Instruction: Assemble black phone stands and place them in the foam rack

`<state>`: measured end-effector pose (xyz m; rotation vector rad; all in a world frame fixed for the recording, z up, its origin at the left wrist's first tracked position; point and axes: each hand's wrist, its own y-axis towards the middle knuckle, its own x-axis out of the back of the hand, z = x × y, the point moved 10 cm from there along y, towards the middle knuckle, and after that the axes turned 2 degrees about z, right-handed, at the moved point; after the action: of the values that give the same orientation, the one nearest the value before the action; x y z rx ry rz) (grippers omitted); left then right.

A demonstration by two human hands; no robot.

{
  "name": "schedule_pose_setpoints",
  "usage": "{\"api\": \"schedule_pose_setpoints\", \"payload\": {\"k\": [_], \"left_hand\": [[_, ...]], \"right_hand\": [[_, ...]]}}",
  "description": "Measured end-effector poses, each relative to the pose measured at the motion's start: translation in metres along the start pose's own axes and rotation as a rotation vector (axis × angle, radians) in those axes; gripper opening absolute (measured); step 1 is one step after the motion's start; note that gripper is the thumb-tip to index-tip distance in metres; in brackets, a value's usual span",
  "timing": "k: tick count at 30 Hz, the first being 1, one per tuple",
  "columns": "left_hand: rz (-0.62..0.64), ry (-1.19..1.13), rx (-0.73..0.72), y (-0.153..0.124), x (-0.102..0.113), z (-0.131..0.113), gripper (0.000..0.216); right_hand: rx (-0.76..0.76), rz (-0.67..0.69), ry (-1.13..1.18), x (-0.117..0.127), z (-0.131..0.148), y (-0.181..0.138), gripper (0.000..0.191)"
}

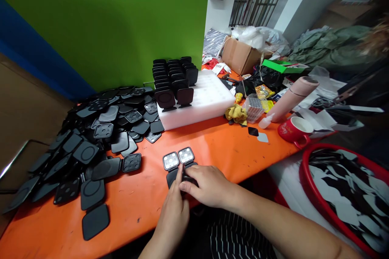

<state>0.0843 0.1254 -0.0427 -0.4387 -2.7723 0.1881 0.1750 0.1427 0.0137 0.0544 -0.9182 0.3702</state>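
Observation:
Two black folding pads (172, 176) lie side by side on the orange table, their upper panels unfolded and showing shiny silver discs. My left hand (175, 208) rests against them with its index finger stretched straight along the gap between the panels. Curled over the lower panel of the right-hand pad is my right hand (209, 186), thumb and fingers closing around its dark edge. Both hands nearly touch, and they hide most of the lower panels.
Many black folding pads (86, 151) are heaped at left. More stand upright in rows on a white foam block (197, 101). At right are a pink bottle (294, 99), a red mug (294, 129), and a red basin (306, 172) of black and white pieces. A green panel (121, 24) rises behind.

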Motion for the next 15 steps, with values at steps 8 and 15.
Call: {"api": "schedule_pose_setpoints", "payload": {"k": [8,15], "left_hand": [[0.068,-0.119,0.093,0.001,-0.008,0.014,0.063],[0.078,-0.052,0.039,0.003,-0.011,0.009,0.068]], "right_hand": [[0.045,-0.055,0.017,-0.008,0.011,-0.005,0.030],[0.055,-0.015,-0.197,-0.007,0.016,-0.011,0.035]]}}
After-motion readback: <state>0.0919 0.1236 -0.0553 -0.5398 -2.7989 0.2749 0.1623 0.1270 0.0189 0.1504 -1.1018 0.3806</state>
